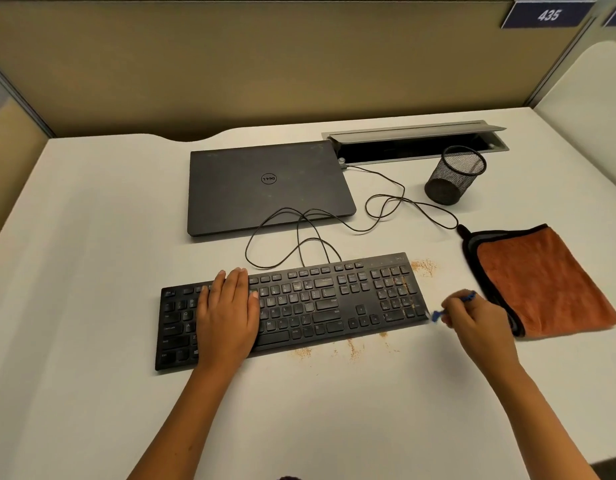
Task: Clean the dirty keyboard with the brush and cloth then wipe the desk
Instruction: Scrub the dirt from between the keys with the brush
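A black keyboard (pixel 317 299) lies on the white desk (pixel 92 237), with orange-brown crumbs on its number pad and on the desk in front of it and at its far right corner. My left hand (pixel 227 313) rests flat on the keyboard's left half, fingers together. My right hand (pixel 473 320) grips a small blue brush (pixel 434 315), whose bristle end touches the keyboard's right edge. A folded orange cloth (pixel 545 282) with a dark border lies on the desk just right of my right hand.
A shut dark laptop (pixel 268 185) sits behind the keyboard, with the keyboard's cable (pixel 382 206) looping across the desk to an open cable tray (pixel 417 143). A black mesh pen cup (pixel 453 174) stands at the back right. A tan partition wall rises behind.
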Action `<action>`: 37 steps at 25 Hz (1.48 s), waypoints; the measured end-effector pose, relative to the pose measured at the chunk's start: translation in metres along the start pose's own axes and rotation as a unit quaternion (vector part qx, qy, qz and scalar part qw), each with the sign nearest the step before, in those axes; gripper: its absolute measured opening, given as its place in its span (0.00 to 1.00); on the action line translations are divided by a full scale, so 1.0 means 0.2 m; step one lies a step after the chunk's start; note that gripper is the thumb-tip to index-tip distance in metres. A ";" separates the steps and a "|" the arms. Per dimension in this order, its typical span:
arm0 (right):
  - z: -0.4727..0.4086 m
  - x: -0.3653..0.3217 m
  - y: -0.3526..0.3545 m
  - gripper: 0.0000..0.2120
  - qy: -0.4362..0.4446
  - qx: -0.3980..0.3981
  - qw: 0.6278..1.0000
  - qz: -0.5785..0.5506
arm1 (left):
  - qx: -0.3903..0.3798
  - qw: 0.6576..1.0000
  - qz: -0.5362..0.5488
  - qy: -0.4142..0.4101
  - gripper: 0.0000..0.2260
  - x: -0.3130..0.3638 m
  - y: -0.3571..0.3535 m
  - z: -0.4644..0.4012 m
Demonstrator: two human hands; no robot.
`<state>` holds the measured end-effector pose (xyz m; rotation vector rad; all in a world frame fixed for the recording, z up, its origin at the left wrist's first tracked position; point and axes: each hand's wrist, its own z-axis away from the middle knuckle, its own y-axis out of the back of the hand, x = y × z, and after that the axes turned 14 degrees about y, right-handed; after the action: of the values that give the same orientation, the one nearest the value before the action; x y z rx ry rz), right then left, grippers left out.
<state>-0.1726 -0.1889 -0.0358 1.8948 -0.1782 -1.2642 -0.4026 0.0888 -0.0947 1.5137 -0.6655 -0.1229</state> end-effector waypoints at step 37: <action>-0.32 -0.13 -0.04 0.09 0.147 -0.120 0.981 -0.046 | 0.010 1.000 -0.003 0.028 0.24 0.52 -0.18 0.20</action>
<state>-0.1349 -0.1352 -0.0135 1.8683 0.2114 -0.9994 -0.3243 0.0011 -0.0978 1.5338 -0.6184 -0.0780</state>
